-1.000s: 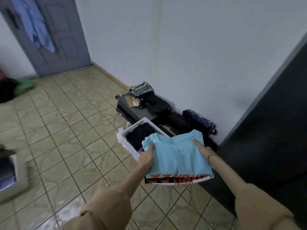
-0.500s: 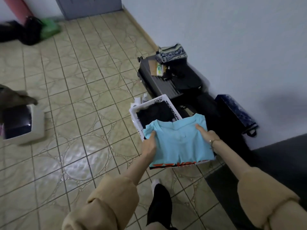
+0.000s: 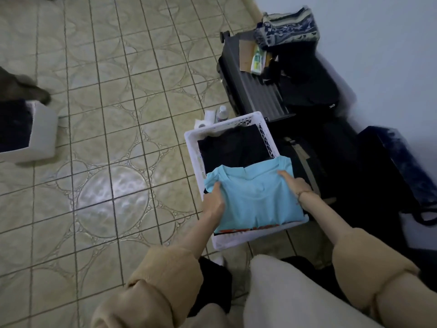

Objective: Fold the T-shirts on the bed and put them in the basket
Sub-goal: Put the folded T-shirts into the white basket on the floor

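The person is lowering a folded light-blue T-shirt (image 3: 255,197) into the white plastic basket (image 3: 227,125) standing on the tiled floor (image 3: 106,114). The left hand (image 3: 214,204) is gripping the shirt's left edge, thumb on top and fingers tucked underneath; the right hand (image 3: 294,184) is holding the right edge the same way, near the collar. So each grip is clamped on the shirt, one at either side, with the garment stretched flat between them. The shirt's long axis is running from the basket's near wall toward its far wall, collar pointing away. It is hovering over the near half, partly covering a folded black garment (image 3: 234,147) already inside. Both forearms are reaching forward and down. Judging by this, only the release remains.
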Demonstrator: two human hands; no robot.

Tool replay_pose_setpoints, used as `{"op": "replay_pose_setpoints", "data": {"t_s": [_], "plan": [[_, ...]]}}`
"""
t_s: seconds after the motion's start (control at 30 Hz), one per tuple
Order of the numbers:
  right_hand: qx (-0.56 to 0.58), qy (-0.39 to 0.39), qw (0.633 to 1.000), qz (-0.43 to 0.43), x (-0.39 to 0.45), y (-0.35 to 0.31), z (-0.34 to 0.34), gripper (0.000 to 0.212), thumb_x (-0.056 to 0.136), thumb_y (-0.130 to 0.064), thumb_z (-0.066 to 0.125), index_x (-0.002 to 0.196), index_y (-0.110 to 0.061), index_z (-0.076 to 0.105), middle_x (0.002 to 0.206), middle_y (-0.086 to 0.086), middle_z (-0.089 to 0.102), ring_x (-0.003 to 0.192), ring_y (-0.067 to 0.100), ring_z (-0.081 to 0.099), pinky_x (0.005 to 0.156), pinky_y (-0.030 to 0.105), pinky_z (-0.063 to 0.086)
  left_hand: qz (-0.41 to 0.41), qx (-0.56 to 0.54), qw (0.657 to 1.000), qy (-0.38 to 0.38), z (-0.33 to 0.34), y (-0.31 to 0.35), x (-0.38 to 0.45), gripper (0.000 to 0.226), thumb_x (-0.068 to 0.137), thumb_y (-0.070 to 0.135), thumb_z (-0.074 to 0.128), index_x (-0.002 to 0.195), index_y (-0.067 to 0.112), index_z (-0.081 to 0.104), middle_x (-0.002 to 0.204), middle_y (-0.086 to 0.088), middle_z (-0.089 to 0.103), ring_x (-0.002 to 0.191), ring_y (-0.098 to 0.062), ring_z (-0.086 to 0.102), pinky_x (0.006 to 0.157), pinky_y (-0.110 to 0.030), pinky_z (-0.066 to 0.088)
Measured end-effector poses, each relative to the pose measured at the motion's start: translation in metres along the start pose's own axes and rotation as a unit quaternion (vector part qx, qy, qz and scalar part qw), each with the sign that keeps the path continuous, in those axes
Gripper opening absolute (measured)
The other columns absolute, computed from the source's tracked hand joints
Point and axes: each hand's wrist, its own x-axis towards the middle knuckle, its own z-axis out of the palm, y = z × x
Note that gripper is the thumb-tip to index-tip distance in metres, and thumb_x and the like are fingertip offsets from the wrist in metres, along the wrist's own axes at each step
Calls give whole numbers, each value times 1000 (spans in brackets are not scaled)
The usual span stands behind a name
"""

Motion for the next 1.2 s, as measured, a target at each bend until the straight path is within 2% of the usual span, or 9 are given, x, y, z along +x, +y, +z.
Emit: {"op": "replay_pose_setpoints", "data": {"t_s": [0.23, 0.33, 0.47, 0.63, 0.77, 0.9, 1.0, 1.07, 1.2], "plan": [[-14, -14, 1000, -22, 109, 20, 35, 70, 87, -57, 48, 133, -5, 45, 127, 15, 53, 103, 30, 53, 91, 36, 43, -27, -30, 999, 15, 41, -31, 87, 64, 97, 54, 29, 138, 8, 44, 136, -10, 50, 122, -30, 49, 106, -42, 37], [-48, -35, 998, -9, 137, 33, 49, 76, 86, -62, 43, 134, -4, 45, 135, 15, 49, 115, 32, 51, 97, 37, 41, -46, -43, 998, 23, 51, -50, 110, 61, 98, 51, 28, 139, 8, 42, 137, -11, 48, 123, -30, 48, 104, -40, 38], [-73, -63, 995, -1, 162, 46, 66, 70, 88, -56, 45, 135, -4, 44, 133, 16, 49, 115, 32, 51, 85, 35, 41, -75, -81, 993, 29, 59, -73, 135, 61, 97, 50, 30, 138, 6, 41, 135, -12, 49, 119, -31, 50, 102, -41, 40], [-113, -72, 991, -8, 174, 51, 70, 61, 92, -45, 46, 136, -2, 43, 134, 17, 49, 118, 32, 49, 95, 37, 40, -88, -73, 992, 50, 68, -116, 219, 75, 78, 50, 41, 139, 7, 39, 128, -15, 55, 108, -34, 57, 95, -47, 47], [-138, -57, 988, -35, 161, 32, 69, 44, 92, -26, 50, 128, 1, 49, 107, 15, 55, 90, 26, 52, 70, 30, 45, -79, -53, 993, 74, 71, -113, 238, 86, 55, 42, 48, 134, 7, 46, 124, -16, 58, 105, -36, 59, 93, -46, 50], [-143, -62, 986, -58, 127, 3, 60, 39, 91, -22, 51, 124, -2, 53, 95, 13, 57, 82, 25, 56, 59, 24, 36, -55, -39, 996, 55, 63, -55, 158, 82, 59, 38, 60, 132, 4, 44, 128, -13, 54, 108, -33, 56, 91, -39, 50], [-123, -42, 988, -78, 78, -24, 34, 18, 89, -23, 53, 100, -9, 51, 81, 8, 51, 72, 22, 48, 52, 25, 32, -12, -21, 1000, 16, 46, 1, 74, 34, 86, 17, 48, 116, 1, 49, 89, -7, 50, 79, -19, 47, 63, -28, 38], [-78, -36, 992, -88, 44, -42, 13, 21, 88, -21, 54, 101, -4, 54, 84, 10, 56, 79, 23, 53, 63, 25, 39, 7, -7, 1000, -3, 38, 30, 38, 26, 91, 17, 44, 113, 5, 48, 79, -4, 44, 72, -16, 42, 59, -28, 32], [10, -8, 993, -114, -34, -77, -38, 23, 92, -24, 49, 97, -3, 56, 72, 8, 60, 61, 17, 56, 55, 23, 38, 51, 3, 997, -53, 22, 85, -45, 29, 97, 20, 38, 116, 2, 51, 96, -9, 61, 72, -16, 52, 61, -28, 37]]}}
